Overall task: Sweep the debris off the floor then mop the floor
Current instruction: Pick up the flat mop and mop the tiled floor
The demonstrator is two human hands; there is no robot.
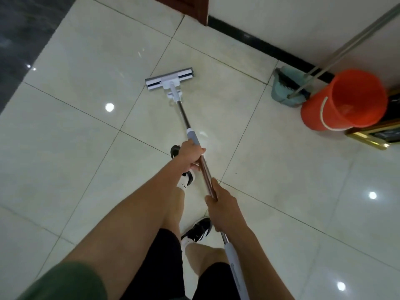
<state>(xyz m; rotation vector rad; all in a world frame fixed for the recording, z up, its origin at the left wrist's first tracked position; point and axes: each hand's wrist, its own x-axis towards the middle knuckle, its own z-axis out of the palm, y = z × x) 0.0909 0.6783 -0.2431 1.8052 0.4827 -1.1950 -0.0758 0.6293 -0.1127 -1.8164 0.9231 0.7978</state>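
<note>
Head view: mopping stage, judging by the tool in use. Mop (190,124) runs diagonally from the person out to its flat head (169,80), which lies on the tiled floor (75,137) up and left of the orange bucket (344,100). Left hand (191,156) has its fingers wrapped round the shaft just below the grey sleeve; right hand (220,202) has its fingers closed round the copper section further from the bucket, nearer the body. Both firm grips, neither slack.

Broom and dustpan (285,87) lean on the wall, touching the bucket's left side. Gold-framed item (372,137) sits on the floor just below the bucket. No debris visible on the tiles, so the sweep looks done.

Risks:
- Strokes swinging toward the bucket could clip the broom handles and knock them over; the bucket itself might shift.
- Floor is glossy; if wet, the shoes (198,230) standing on tiles near the mopped patch could slip.
- Mop head angled off flat would streak. Can't tell how wet the pad is.
</note>
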